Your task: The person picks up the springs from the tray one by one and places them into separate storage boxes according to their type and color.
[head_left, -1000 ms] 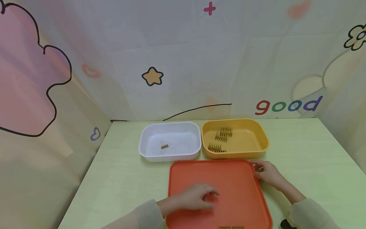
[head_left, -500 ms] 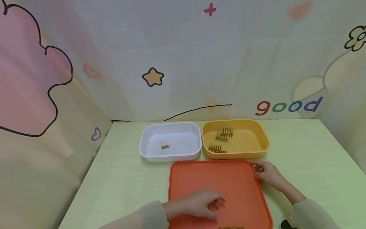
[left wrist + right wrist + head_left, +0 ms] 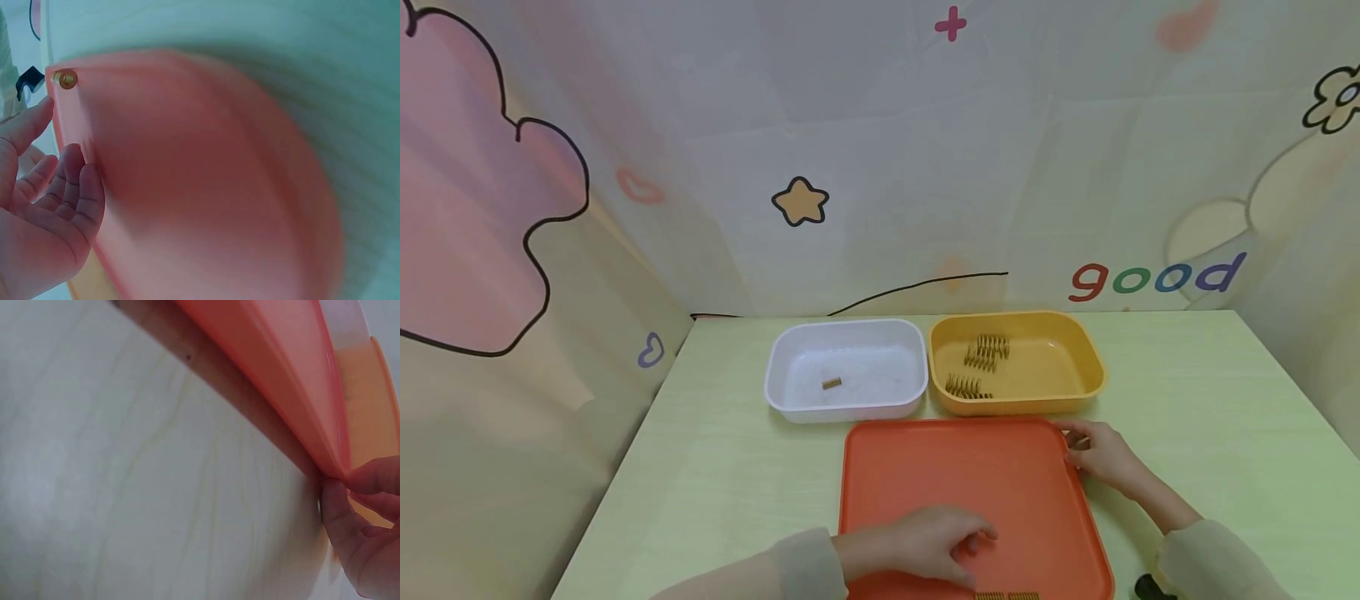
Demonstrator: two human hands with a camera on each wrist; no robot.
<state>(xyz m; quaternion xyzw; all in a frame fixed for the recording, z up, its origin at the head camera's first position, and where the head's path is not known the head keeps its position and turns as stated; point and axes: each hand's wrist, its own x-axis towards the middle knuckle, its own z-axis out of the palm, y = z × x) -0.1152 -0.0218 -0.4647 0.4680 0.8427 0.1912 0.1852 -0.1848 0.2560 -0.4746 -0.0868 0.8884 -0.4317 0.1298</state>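
My left hand (image 3: 936,540) is over the red-orange tray (image 3: 955,458), fingers loosely bent and apart, with nothing between them. Close beyond its fingertips, two brass coil springs (image 3: 1024,596) lie side by side at the tray's near edge, cut off by the frame. One spring end (image 3: 65,79) shows beyond the thumb in the left wrist view. At the tray's far right corner my right hand (image 3: 1101,454) holds the rim. In the right wrist view its thumb (image 3: 337,509) and a finger pinch that corner.
Behind the tray stands a white bin (image 3: 880,408) with one small spring (image 3: 831,383) inside. Beside it, a yellow bin (image 3: 1052,404) holds several larger springs (image 3: 981,357). A black object (image 3: 1152,587) lies near the right sleeve. A printed cloth hangs behind the table.
My left hand has moved right and toward the tray's near edge, closer to the two springs. The right hand keeps its place at the far corner.
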